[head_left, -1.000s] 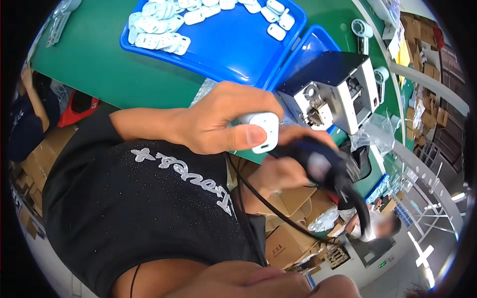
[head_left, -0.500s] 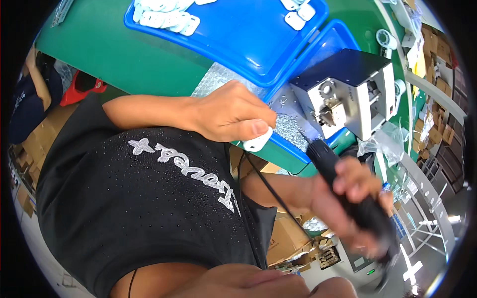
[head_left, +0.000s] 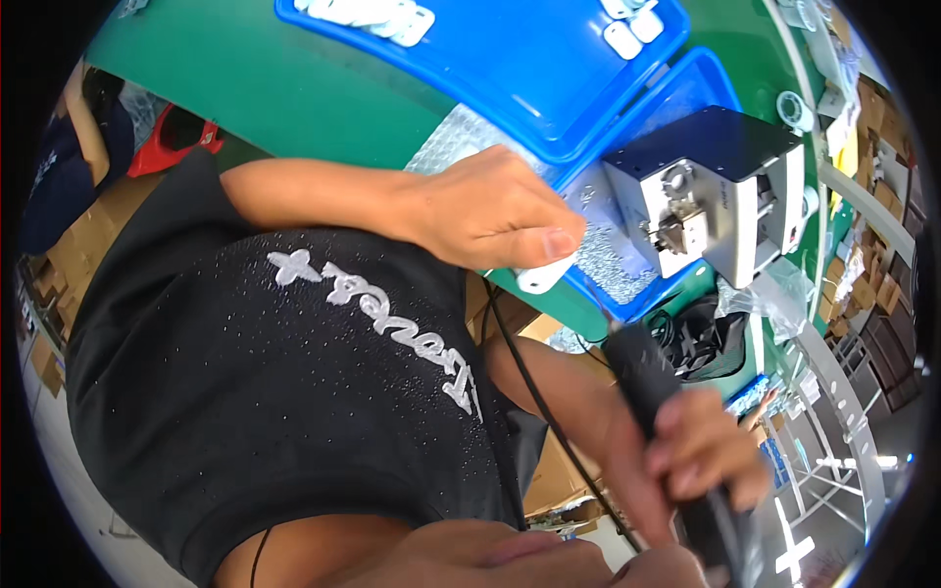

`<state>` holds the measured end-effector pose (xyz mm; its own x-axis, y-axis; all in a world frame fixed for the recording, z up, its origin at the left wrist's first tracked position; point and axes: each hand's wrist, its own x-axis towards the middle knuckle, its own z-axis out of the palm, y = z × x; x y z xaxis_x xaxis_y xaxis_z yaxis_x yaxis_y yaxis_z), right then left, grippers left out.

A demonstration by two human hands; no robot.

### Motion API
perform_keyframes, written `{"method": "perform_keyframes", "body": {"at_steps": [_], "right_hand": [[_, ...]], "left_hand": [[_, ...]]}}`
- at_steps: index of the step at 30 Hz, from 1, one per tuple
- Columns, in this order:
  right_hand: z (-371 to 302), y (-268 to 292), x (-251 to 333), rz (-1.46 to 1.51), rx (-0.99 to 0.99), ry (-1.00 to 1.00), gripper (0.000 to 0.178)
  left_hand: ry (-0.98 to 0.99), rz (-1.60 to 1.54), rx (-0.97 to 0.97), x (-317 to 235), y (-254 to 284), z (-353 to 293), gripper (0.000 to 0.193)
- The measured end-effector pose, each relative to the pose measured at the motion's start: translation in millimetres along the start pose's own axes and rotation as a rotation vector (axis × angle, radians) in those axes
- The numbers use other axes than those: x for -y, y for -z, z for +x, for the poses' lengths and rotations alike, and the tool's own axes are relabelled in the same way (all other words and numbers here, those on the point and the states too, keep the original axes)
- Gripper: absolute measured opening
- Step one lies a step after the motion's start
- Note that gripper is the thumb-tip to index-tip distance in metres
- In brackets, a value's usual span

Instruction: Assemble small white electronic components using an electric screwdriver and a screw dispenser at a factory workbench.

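Observation:
My left hand (head_left: pixel 500 211) is closed on a small white plastic piece (head_left: pixel 545 278) with rounded corners, its thumb pressed along the top. Most of that piece is hidden under the fingers. My right hand (head_left: pixel 701 451), slightly blurred, wraps around a black electric screwdriver (head_left: pixel 639 367). The tool's thin bit points toward the small blue tray and is apart from the white piece. Many tiny silver screws (head_left: pixel 613 260) lie in that tray, just beyond my left hand. A boxy screw feeder (head_left: pixel 730 191), dark on top with a pale metal front, stands beside them.
A large blue tray (head_left: pixel 510 78) on the green table (head_left: pixel 294 88) holds several white pieces (head_left: pixel 627 39). Bubble wrap (head_left: pixel 451 137) lies by its near edge. A black cable (head_left: pixel 534 382) hangs beside me. Another person's arm (head_left: pixel 88 137) is at the far left.
The whole view has shifted, so the table things sit farther right. My right hand has drawn the screwdriver back from the feeder, lower in the picture. My left hand keeps its grip.

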<state>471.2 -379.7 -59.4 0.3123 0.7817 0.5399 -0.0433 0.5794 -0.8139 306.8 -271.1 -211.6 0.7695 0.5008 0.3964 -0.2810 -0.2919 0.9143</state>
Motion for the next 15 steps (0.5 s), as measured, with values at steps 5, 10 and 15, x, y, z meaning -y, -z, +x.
{"method": "perform_keyframes", "body": {"at_steps": [5, 10, 15], "right_hand": [[6.5, -12.2, 35.5, -0.008, 0.155, -0.085, 0.029], [21.6, -28.6, -18.0, 0.16, 0.091, -0.089, 0.032], [20.7, -22.9, -24.9, 0.186, 0.094, -0.081, 0.031]], "left_hand": [[-0.012, 0.022, -0.062, 2.6, -2.5, -2.0, 0.048], [0.009, 0.062, -0.01, 2.1, 2.7, 0.5, 0.04], [0.047, 0.093, 0.024, -1.9, 2.8, -1.6, 0.035]]}}
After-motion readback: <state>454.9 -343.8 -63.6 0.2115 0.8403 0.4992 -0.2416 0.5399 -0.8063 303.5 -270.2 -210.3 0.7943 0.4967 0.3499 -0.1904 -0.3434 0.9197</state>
